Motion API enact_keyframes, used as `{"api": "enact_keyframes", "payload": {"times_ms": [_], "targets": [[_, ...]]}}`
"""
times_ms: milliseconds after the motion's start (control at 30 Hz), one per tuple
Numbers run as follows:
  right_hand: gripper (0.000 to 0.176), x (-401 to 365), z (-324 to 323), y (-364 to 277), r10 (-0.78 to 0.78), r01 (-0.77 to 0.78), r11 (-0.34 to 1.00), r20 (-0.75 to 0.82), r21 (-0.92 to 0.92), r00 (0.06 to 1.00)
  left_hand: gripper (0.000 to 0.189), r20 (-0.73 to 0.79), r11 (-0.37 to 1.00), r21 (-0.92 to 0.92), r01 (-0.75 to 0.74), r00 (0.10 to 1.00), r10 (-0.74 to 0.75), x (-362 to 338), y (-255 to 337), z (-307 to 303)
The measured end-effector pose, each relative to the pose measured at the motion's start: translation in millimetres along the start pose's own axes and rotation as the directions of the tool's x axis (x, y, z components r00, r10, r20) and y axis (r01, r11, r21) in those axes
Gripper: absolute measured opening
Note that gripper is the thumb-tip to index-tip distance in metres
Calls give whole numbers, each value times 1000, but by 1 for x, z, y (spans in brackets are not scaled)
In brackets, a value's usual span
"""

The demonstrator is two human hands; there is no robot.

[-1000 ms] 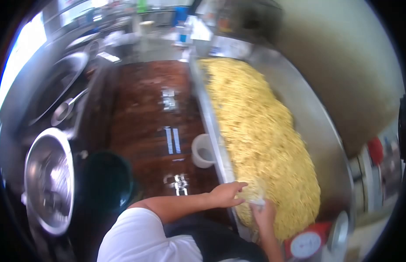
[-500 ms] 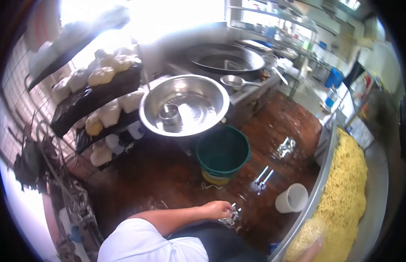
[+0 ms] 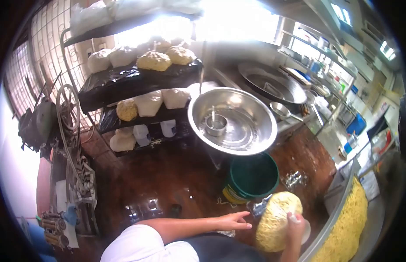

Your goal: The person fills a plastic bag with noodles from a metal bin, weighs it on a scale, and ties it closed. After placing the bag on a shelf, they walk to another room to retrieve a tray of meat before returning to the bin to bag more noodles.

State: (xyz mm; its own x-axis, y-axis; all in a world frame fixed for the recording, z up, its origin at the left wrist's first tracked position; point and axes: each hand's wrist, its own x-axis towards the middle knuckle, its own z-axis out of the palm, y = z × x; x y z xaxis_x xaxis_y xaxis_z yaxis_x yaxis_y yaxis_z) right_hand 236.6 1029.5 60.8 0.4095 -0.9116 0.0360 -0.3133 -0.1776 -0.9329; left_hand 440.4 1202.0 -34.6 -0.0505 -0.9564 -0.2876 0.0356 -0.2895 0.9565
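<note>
My right hand (image 3: 294, 223) grips a clear plastic bag of yellow noodles (image 3: 275, 222), holding it up over the floor in front of me. The bag is round and full. To its left, my left hand (image 3: 235, 221) reaches toward it with fingers stretched out and nothing in them, a small gap short of the bag. A long metal trough (image 3: 332, 227) on the right holds a heap of loose yellow noodles (image 3: 349, 222). Mostly hidden behind the bag and my right hand is a white container (image 3: 306, 232).
A green bucket (image 3: 254, 174) stands beneath a wide steel basin (image 3: 264, 135) with a small pot (image 3: 216, 126) inside. More filled bags (image 3: 154, 61) sit on a black-covered rack (image 3: 120, 85). A belt-driven machine (image 3: 74, 144) stands left; a large wok (image 3: 273, 85) is behind.
My right hand has lifted the bag of noodles out of the trough and brought it leftward. My left hand has opened its fingers. The view has turned left.
</note>
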Motion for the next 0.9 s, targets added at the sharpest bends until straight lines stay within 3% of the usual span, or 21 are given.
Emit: {"api": "enact_keyframes", "payload": {"times_ms": [67,100,167,233,267,333,367,400,433,467,500,533,567,600,633,667,733,800,833,867,900], "targets": [[13,11,81,-61,-45,42,999,162,20,986,95,-81,924,-383,25,995,-60,-21,-10,-43],[15,20,120,-78,-65,52,997,256,58,965,87,-166,850,-526,-35,984,-62,-32,-12,-67],[15,28,201,-126,-62,37,997,440,66,896,76,-312,541,-743,-394,919,241,-63,-13,-121],[18,41,288,-160,-221,211,973,619,92,754,59,-386,339,-815,-471,876,289,-96,-14,-192],[20,39,325,-193,-315,349,933,667,87,675,61,-472,342,-792,-506,863,183,-118,-9,-229],[25,40,394,-239,-549,599,775,685,202,479,71,-489,316,-758,-570,818,302,-161,-15,-309],[29,43,427,-258,-697,694,648,613,316,372,72,-634,331,-639,-694,719,285,-181,-8,-342],[34,43,445,-282,-769,755,563,549,337,329,71,-674,262,-641,-721,693,256,-194,-1,-383],[39,42,458,-306,-827,809,480,483,340,288,70,-753,118,-556,-823,559,346,-213,10,-411],[40,49,469,-317,-858,850,417,448,321,252,69,-855,167,-440,-882,469,222,-228,53,-435],[40,54,477,-319,-855,852,423,447,307,263,66,-845,87,-357,-930,361,394,-238,50,-480],[38,61,484,-316,-781,767,551,527,327,336,64,-834,44,-307,-951,292,468,-261,68,-510],[37,68,489,-312,-697,670,664,599,332,394,63,-883,82,-237,-968,250,397,-280,98,-525],[32,73,491,-301,-574,572,775,680,269,457,46,-876,182,-78,-980,154,456,-301,120,-559],[32,80,488,-290,-473,565,812,735,150,485,46,-857,262,3,-965,133,498,-315,136,-590],[31,88,485,-277,-365,549,835,775,29,515,47,-878,196,-75,-978,158,452,-329,159,-600],[32,100,476,-240,-136,225,974,789,-4,599,52,-835,295,-87,-952,231,499,-356,167,-660],[32,114,467,-196,-58,131,991,751,-38,657,50,-837,385,-190,-903,354,417,-378,166,-714],[33,116,463,-179,36,25,997,728,-72,685,47,-935,635,104,-766,142,325,-386,151,-747],[33,114,459,-168,43,12,997,713,-72,700,44,-946,824,319,-468,-106,306,-392,136,-778],[32,113,456,-160,116,-39,991,698,-125,707,38,-864,848,503,-167,-64,499,-395,130,-798]]}}
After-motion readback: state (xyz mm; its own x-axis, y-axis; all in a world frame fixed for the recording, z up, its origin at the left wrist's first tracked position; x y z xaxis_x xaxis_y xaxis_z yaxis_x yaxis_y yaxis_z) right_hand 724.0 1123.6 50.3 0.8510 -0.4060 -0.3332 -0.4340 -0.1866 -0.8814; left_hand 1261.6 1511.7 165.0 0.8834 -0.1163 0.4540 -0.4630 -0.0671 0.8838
